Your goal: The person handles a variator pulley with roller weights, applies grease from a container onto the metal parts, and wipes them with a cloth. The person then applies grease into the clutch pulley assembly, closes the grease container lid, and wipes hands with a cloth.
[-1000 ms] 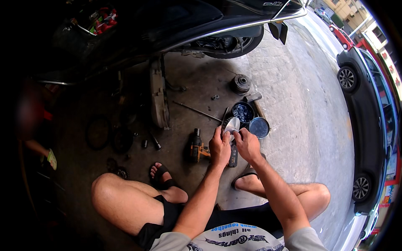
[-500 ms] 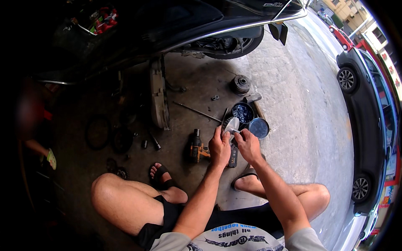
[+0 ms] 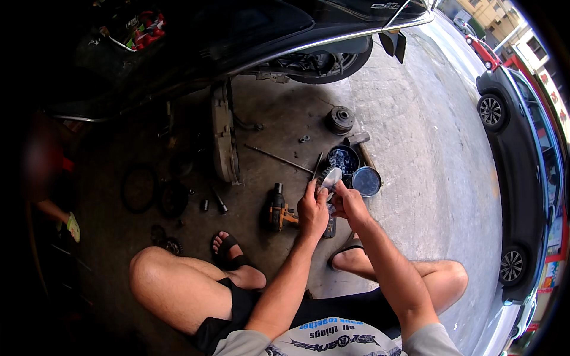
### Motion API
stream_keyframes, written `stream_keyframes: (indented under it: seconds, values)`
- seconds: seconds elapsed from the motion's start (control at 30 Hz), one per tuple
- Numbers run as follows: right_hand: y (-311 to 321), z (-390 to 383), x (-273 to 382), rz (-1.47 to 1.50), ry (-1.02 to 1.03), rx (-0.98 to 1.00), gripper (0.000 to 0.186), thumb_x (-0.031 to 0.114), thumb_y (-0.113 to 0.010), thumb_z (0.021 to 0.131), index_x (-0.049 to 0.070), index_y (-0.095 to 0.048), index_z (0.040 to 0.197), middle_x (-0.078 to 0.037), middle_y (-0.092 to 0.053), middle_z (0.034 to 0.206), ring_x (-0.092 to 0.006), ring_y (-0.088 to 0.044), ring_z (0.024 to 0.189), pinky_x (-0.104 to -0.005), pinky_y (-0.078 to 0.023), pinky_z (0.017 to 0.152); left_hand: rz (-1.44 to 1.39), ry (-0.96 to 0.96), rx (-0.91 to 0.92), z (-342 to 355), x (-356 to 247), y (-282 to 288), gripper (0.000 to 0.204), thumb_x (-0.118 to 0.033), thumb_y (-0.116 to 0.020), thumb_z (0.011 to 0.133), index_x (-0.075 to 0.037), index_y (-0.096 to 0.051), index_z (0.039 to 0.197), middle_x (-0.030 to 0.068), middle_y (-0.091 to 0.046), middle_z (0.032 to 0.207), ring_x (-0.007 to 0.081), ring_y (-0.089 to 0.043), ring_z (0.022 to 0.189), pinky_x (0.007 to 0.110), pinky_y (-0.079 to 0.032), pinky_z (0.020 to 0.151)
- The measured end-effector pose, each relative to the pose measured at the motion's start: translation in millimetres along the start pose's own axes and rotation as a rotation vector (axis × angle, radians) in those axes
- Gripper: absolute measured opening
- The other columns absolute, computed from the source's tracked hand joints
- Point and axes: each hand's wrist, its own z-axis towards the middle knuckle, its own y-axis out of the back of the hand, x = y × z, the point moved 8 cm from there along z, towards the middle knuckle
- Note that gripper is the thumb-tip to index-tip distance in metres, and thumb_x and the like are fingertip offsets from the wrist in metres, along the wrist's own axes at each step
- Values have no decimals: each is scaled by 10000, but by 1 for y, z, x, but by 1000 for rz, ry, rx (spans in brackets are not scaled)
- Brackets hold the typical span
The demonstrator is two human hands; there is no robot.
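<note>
Fingers of both hands closed around a round silvery metal disc part (image 3: 329, 178), held up in front of the person, above the concrete floor (image 3: 415, 136). Left hand (image 3: 313, 212) grips its lower left edge, fingers curled; right hand (image 3: 349, 203) grips the lower right edge, just beside the left. Exact finger placement behind the disc: cannot tell.

Head view, rest: person squats in sandals, knees apart. Directly past the disc on the floor, a dark round tin (image 3: 343, 159) with shiny small parts inside, and touching or just beside it a round lid (image 3: 366, 181), bluish inside. Orange and black cordless drill (image 3: 278, 209) lies left of the left hand. Long thin metal rod (image 3: 279, 158) lies further out. Round pulley-like part (image 3: 341, 119) sits near the scooter's rear wheel (image 3: 323, 62). Long grey engine cover (image 3: 224, 132) stands on edge to the left. Dark rings and small bits lie in shadow far left. Dark parked car (image 3: 516, 154) on the right.
</note>
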Motion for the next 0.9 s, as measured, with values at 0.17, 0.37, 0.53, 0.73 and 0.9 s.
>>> stream_keyframes:
  seconds: [0.17,0.37,0.53,0.73,0.9]
  values:
    - [-13,-21,19,-298,209,-140,423,424,-505,1041,34,-590,898,-30,-574,763,-99,-542,633,-295,-500,525,-261,151,-114,4,49,6,254,-179,-582,999,7,-616,1169,148,-705,987,259,-668,887,384,-512,779]
    - [-44,-45,-1,-468,548,-276,352,189,-714,904,-11,-556,1147,-178,-596,1022,-250,-622,808,-354,-527,720,-739,461,-217,-1,75,-2,329,-265,-586,1024,-27,-578,1252,96,-643,1133,190,-631,924,324,-532,748]
    - [-44,-50,-19,-342,591,-340,338,128,-706,901,30,-572,1196,-106,-587,991,-180,-577,739,-314,-507,682,-748,539,-238,-6,70,2,381,-304,-616,1008,-31,-566,1269,112,-635,1130,198,-635,896,318,-537,698]
    - [-33,-53,-29,-301,578,-282,107,72,-608,981,38,-562,1072,2,-543,885,-57,-464,752,-228,-420,668,-805,568,-264,-11,71,-9,458,-327,-657,985,-8,-552,1295,112,-601,1253,221,-600,1098,360,-528,868]
    - [-11,-62,-18,-213,557,-337,98,94,-592,995,29,-539,1046,-30,-565,882,-89,-496,781,-258,-446,681,-862,578,-165,-9,69,-12,479,-329,-662,978,-37,-531,1335,101,-585,1294,231,-596,1141,350,-527,899]
